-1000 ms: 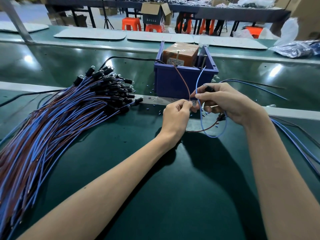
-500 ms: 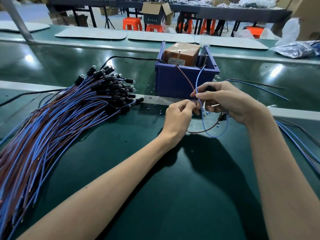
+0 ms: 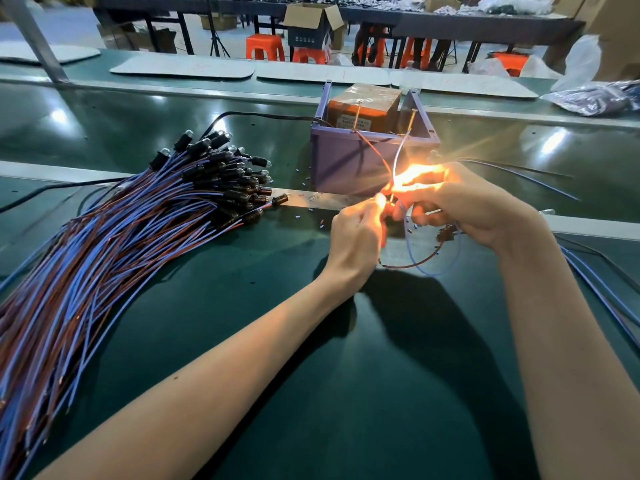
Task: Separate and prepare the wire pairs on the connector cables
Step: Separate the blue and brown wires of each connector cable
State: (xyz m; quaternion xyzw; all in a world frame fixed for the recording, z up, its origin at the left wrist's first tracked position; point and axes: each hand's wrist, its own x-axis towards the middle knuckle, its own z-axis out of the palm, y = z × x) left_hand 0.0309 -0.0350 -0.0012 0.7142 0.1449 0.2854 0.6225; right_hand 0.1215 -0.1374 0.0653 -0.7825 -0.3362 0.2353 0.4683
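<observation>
Hands [image 3: 356,233] [image 3: 471,206] pinching a glowing wire pair [image 3: 426,261] over green bench [image 3: 346,375], workshop behind.

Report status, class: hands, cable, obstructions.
Left hand and right hand pinching one cable. Bright glow at fingertips. Purple bin close behind.

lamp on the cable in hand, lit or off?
Lit. A bright orange glow flares between the left hand and right hand, washing over the fingertips. The lamp itself is lost in the glare.

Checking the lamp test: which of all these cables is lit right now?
Only the cable pinched between the left hand and right hand glows orange; the pile on the left lies dark.
</observation>
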